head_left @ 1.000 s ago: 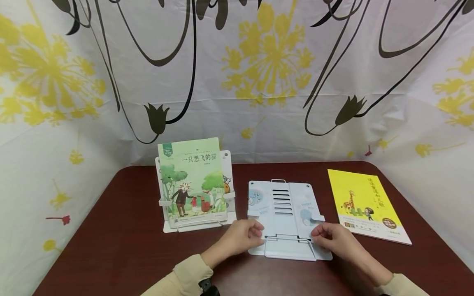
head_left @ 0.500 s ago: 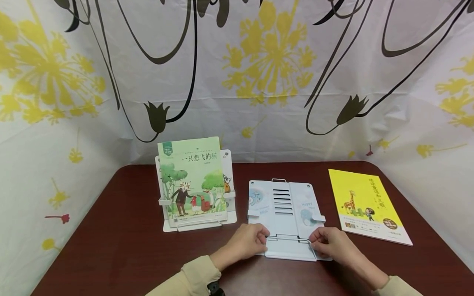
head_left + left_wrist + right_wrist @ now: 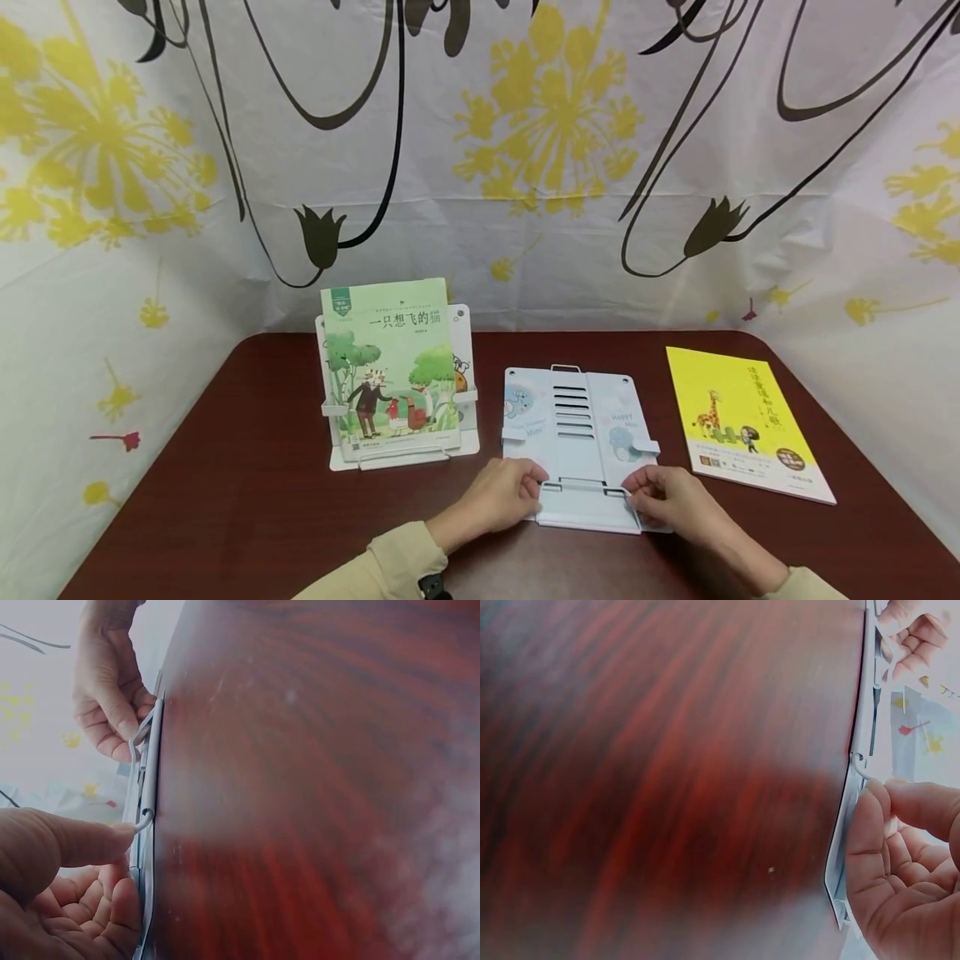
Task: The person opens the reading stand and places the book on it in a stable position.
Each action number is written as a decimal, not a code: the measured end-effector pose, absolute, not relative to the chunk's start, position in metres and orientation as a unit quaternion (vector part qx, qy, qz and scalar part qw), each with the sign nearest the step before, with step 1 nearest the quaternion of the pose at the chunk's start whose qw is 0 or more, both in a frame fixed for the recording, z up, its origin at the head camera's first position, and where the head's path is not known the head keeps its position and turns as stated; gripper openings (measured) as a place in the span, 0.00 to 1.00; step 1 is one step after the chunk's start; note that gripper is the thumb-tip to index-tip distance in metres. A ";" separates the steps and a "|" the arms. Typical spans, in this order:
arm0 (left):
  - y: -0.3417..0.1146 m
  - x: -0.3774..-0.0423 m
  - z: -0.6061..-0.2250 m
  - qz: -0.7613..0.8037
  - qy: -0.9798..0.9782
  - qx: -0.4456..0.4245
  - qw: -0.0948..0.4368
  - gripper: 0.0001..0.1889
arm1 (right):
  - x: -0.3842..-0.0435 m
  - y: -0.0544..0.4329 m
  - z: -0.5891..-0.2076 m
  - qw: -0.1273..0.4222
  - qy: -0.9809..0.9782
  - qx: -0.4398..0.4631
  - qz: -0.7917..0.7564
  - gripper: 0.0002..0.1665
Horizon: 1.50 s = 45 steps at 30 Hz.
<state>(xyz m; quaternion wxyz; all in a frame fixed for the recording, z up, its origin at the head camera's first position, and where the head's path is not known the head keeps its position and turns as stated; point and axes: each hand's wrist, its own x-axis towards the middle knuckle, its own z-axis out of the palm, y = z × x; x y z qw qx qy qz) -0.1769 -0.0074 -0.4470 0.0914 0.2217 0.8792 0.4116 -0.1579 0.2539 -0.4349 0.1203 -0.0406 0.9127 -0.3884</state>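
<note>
we see the left hand (image 3: 501, 497) pinching one end of a thin wire bar (image 3: 133, 754), thumb and forefinger clamped on the metal; the right hand (image 3: 672, 502) grips the other end the same way, its remaining fingers curled in loosely; we find the bar at the lower part of a pale blue stand (image 3: 583, 454), which lies on the dark red table (image 3: 225, 508) between the green book (image 3: 393, 358) and the yellow book (image 3: 750, 425); we see the green book propped up, tilted back on a white stand (image 3: 467, 417); the yellow book lies near the right hand; behind everything hangs a flowered cloth (image 3: 420, 250).
</note>
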 end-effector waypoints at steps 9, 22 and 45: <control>-0.007 -0.174 -0.447 0.415 0.877 0.226 0.088 0.14 | -0.158 0.257 -0.436 0.142 0.901 -0.062 -0.406 0.09; -0.008 -0.169 -0.445 0.356 0.889 0.287 0.002 0.14 | -0.155 0.260 -0.433 0.142 0.894 -0.118 -0.409 0.07; -0.010 -0.158 -0.446 0.270 0.860 0.409 -0.142 0.12 | -0.137 0.262 -0.431 0.069 0.898 -0.223 -0.374 0.10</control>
